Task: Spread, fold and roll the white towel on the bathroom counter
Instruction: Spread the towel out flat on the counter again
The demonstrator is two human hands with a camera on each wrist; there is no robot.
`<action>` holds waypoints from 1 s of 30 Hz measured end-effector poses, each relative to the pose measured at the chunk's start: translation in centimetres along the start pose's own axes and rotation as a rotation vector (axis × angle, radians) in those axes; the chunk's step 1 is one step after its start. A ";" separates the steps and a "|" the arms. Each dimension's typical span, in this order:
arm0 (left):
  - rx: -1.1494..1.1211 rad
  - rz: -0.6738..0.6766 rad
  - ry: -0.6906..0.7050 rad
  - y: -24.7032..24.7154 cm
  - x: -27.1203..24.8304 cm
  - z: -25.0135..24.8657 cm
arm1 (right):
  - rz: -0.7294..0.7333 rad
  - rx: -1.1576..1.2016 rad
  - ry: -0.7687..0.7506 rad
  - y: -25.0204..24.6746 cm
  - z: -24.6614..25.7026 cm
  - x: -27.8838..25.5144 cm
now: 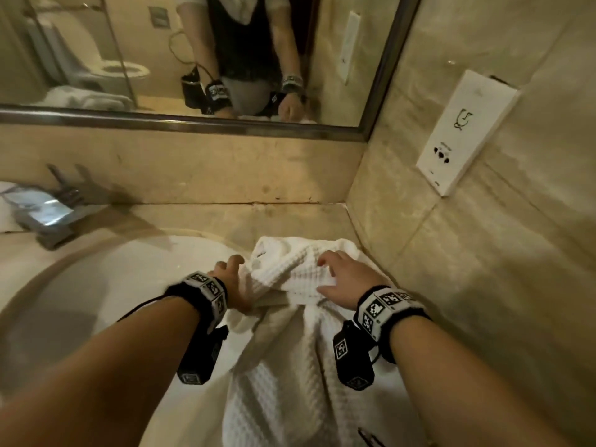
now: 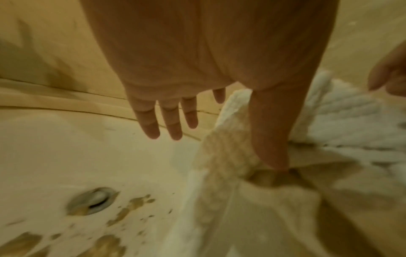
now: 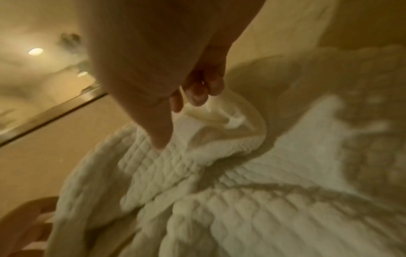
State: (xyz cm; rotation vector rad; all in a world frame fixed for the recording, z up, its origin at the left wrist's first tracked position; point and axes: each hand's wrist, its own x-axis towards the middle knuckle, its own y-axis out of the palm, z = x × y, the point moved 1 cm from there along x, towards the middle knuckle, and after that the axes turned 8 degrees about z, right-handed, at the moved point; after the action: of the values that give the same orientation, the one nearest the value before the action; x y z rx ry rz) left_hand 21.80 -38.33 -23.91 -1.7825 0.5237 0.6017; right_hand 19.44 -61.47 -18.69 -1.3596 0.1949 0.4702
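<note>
The white waffle towel (image 1: 290, 366) lies bunched in the counter's right corner, and its lower part hangs over the front edge toward me. My left hand (image 1: 232, 279) is at the bunch's left edge. In the left wrist view its fingers (image 2: 171, 125) stretch straight over the sink, while the thumb presses on a towel (image 2: 351, 113) fold that rises between thumb and index. My right hand (image 1: 335, 275) sits on top of the bunch. Its curled fingers (image 3: 197, 97) pinch a raised fold of the towel (image 3: 241, 191), and the thumb touches the cloth.
A white sink basin (image 1: 96, 285) with a drain (image 2: 92, 200) lies left of the towel, with a chrome faucet (image 1: 64, 195) at its back. Behind the counter (image 1: 258, 217) hangs a mirror (image 1: 96, 43). The right wall, close to the towel, carries a white socket panel (image 1: 464, 133).
</note>
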 end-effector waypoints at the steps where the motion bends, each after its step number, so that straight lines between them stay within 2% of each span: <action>1: 0.014 0.044 -0.033 0.1 0.1 0.4 | 0.053 -0.041 -0.027 0.6 0.3 0.4; 4: 0.049 0.122 -0.032 0.0 0.3 0.7 | 0.095 -0.207 -0.055 2.5 0.6 1.8; 6: 0.071 0.095 0.010 -1.1 0.3 0.2 | 0.059 -0.258 -0.056 3.1 0.7 2.4; 9: 0.006 0.035 0.050 -2.3 0.5 -0.7 | 0.048 -0.295 -0.044 3.6 0.7 3.0; 12: -0.068 0.112 0.037 -1.5 1.0 -1.1 | 0.067 -0.298 -0.046 3.9 0.9 3.4; 14: -0.004 0.108 0.036 -0.6 1.2 -1.2 | 0.054 -0.293 -0.047 3.9 1.1 3.6; 17: 0.084 0.040 0.007 0.2 1.6 -1.5 | 0.022 -0.282 -0.086 3.3 0.9 4.1; 19: 0.029 0.024 0.008 -0.1 1.8 -1.8 | -0.019 -0.200 -0.081 2.0 0.7 4.2; 22: -0.076 -0.009 0.038 -2.4 1.8 -2.2 | -0.165 -0.145 -0.056 -0.6 0.2 4.4; 30: -0.143 -0.368 0.215 -11.0 1.5 -2.8 | -0.273 0.057 0.024 -8.1 -0.6 5.0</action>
State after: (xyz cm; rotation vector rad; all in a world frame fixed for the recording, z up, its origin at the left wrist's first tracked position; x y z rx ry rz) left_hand 30.18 -38.04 -16.13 -2.0293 0.2884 0.1965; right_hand 27.51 -62.05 -13.59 -1.3130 0.0403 0.2178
